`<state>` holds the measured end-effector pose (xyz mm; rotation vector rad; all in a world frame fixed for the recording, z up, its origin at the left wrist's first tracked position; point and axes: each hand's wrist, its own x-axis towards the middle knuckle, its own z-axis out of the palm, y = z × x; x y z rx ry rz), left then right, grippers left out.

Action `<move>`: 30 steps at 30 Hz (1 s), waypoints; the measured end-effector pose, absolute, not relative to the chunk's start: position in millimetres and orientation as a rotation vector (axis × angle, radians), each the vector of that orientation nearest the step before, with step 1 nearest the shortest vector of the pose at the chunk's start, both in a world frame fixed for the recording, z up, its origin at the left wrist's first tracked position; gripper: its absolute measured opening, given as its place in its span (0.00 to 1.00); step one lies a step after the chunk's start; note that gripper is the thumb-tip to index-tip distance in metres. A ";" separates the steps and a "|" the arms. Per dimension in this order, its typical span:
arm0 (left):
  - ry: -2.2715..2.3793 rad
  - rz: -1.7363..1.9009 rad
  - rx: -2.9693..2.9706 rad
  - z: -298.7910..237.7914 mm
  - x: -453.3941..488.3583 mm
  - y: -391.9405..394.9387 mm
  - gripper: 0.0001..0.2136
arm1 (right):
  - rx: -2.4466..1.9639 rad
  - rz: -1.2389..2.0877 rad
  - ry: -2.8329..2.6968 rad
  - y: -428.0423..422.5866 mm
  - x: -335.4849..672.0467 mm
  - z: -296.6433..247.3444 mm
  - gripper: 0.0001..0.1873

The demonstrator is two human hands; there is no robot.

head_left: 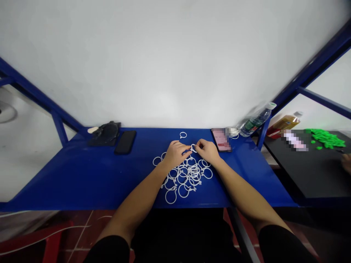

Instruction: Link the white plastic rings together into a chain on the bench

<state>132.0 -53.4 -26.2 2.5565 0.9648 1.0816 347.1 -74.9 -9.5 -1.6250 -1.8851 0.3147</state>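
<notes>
A white plastic ring (193,148) with a small clip is pinched between my two hands above the blue table. My left hand (177,153) grips its left side between thumb and fingertips. On the other side, the fingers of my right hand (207,150) are closed on the same ring. Below and between my forearms lies a loose pile of similar white rings (182,178), overlapping each other, part of it hidden by my left hand. One single white ring (183,135) lies apart, beyond my hands near the wall.
The blue table (90,175) meets a white wall. At left lie a black phone (125,142) and a crumpled black bag (105,133). To the right are a lit phone (221,140), a white cable (233,132) and a plastic bottle (257,120). Green pieces (326,138) cover part of a neighbouring black table; another person's hand (346,162) shows there.
</notes>
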 end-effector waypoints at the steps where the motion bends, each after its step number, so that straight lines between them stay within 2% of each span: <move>1: 0.961 1.109 2.555 -24.7 132.5 -54.5 0.07 | -1.614 0.310 -1.898 -76.2 345.1 -9.4 0.11; 4: 0.981 1.175 2.540 -20.3 133.1 -57.1 0.07 | -1.579 0.299 -1.933 -78.6 342.2 -8.3 0.12; 8: 1.006 1.176 2.533 -18.2 133.1 -58.4 0.08 | -1.385 0.350 -2.003 -80.8 341.0 -7.3 0.06; 12: 0.968 1.089 2.539 -21.6 133.7 -58.0 0.07 | -1.247 0.445 -2.129 -82.3 338.6 -9.8 0.07; 18: 1.087 1.037 2.508 -21.7 129.1 -53.6 0.05 | -1.285 0.452 -2.172 -77.6 343.3 -12.2 0.09; 24: 1.370 0.640 2.500 -18.1 115.3 -47.1 0.06 | -1.174 0.354 -2.382 -73.6 347.2 -19.1 0.16; 30: 1.184 0.492 2.572 -18.2 119.0 -52.6 0.09 | -1.151 0.328 -2.457 -70.4 343.2 -26.1 0.14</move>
